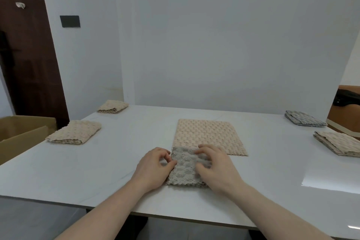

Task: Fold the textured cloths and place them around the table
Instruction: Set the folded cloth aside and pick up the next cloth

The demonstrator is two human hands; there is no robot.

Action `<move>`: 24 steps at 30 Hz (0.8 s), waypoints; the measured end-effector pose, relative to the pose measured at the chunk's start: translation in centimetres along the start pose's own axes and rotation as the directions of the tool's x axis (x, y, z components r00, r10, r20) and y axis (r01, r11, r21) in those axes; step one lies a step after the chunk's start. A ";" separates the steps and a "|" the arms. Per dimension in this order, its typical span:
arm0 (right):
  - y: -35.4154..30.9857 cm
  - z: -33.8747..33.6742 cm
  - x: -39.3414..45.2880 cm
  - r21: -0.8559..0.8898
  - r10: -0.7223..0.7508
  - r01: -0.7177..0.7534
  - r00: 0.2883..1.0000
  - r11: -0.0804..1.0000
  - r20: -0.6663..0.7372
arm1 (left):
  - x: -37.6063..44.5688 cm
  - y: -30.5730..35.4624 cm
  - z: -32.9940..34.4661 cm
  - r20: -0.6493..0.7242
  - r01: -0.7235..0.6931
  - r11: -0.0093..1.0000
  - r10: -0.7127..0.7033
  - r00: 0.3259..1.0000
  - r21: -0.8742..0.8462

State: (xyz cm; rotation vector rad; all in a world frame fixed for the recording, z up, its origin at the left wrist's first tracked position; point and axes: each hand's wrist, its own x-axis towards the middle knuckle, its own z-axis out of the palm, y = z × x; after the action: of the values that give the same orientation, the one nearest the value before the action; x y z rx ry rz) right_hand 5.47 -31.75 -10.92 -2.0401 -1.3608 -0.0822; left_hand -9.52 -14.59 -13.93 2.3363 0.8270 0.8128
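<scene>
A folded grey textured cloth (184, 169) lies near the front edge of the white table (116, 161). My left hand (153, 167) pinches its left edge with curled fingers. My right hand (214, 165) lies on its right side, fingers bent over the fabric. Just behind it a beige textured cloth (208, 136) is spread flat. Folded beige cloths sit at the left (75, 131), the far left corner (113, 106) and the right edge (337, 142). A folded grey cloth (303, 118) rests at the far right.
An open cardboard box (21, 134) stands beside the table's left edge. A dark wooden door (25, 54) is behind it. A white wall (214, 35) rises at the table's far side. Orange furniture with a dark item (346, 101) shows at far right.
</scene>
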 end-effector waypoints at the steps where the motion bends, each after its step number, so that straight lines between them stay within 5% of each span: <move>1: -0.5 -0.2 0.5 0.025 -0.005 0.005 0.999 1.000 0.033 | 0.1 -0.1 0.1 -0.003 0.002 1.000 -0.002 1.000 0.005; 7: 0.5 2.2 1.0 -0.200 0.041 0.036 0.930 0.979 0.365 | 0.0 -0.3 0.0 -0.040 -0.074 0.997 0.075 0.996 0.011; 14: 1.2 2.5 0.6 -0.236 0.087 0.012 0.910 0.972 0.405 | -0.4 0.4 0.2 0.317 -0.116 0.961 0.031 0.948 0.252; 24: 3.7 -0.5 -1.3 -0.306 0.194 -0.063 0.887 0.950 0.420 | -0.6 0.9 0.0 0.363 -0.095 0.951 -0.020 0.932 0.296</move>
State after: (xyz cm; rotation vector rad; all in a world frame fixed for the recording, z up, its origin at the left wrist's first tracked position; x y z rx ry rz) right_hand 8.17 -33.93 -12.90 -2.4984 -1.5471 0.2852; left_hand -9.56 -15.61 -13.61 2.6709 0.7911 0.2553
